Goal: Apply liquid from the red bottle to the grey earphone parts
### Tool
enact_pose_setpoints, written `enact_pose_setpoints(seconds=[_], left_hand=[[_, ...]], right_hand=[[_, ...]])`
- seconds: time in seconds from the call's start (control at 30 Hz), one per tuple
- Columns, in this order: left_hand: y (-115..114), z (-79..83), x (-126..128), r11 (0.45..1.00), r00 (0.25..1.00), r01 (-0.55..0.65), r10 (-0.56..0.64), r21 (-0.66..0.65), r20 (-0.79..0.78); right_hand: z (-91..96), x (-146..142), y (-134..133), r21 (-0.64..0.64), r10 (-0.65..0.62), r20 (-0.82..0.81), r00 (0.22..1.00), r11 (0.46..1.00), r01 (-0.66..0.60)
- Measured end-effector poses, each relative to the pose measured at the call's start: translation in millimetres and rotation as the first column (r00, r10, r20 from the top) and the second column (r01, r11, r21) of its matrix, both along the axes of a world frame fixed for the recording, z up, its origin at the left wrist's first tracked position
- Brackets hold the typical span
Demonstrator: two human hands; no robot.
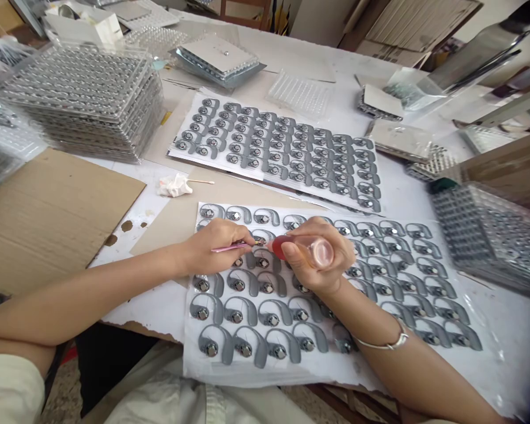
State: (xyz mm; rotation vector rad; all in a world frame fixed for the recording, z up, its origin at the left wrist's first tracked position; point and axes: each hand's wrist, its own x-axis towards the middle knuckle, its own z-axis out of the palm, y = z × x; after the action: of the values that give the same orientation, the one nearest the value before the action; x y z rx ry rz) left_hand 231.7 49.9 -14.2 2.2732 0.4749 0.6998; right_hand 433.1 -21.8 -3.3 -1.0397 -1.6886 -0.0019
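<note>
The person's left hand (214, 247) is closed in a tight pinch around a thin pink stick (229, 248), and its tip reaches in among the rows of grey ear hooks (265, 312) with round metal parts. The tip seems to rest on or just over one metal part, though the fingers make that hard to see. The right hand (320, 256) wraps firmly around a small clear bottle (311, 251) with a red end, which sits just beside the stick's tip and above the same rows. A thin bangle (382, 340) circles the right wrist. The hooks lie in neat lines on a white sheet (229, 377) on the tabletop (503, 347), directly under both hands. Beyond it lies a second sheet (265, 172) of matching hooks. A tall stack of clear plastic trays (79, 100) stands at the far left, and another stack (486, 235) sits at the right. A brown cardboard sheet (48, 218) lies to the left, with a crumpled tissue (174, 185) near the second sheet.
</note>
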Motion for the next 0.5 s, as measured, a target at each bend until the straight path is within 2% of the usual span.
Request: enact_pose_setpoints(seconds=[0.17,0.5], left_hand=[[1.3,0.4,-0.7,0.998,1.0,0.01,-0.01,-0.066,0.008],[1.5,0.0,-1.3,0.996,1.0,0.011,-0.012,-0.09,-0.005]], right_hand=[[-0.3,0.3,1.1,0.01,0.007,0.019,1.0,1.0,-0.007],[-3.9,3.4,1.1,-0.001,0.012,0.009,1.0,1.0,-0.012]])
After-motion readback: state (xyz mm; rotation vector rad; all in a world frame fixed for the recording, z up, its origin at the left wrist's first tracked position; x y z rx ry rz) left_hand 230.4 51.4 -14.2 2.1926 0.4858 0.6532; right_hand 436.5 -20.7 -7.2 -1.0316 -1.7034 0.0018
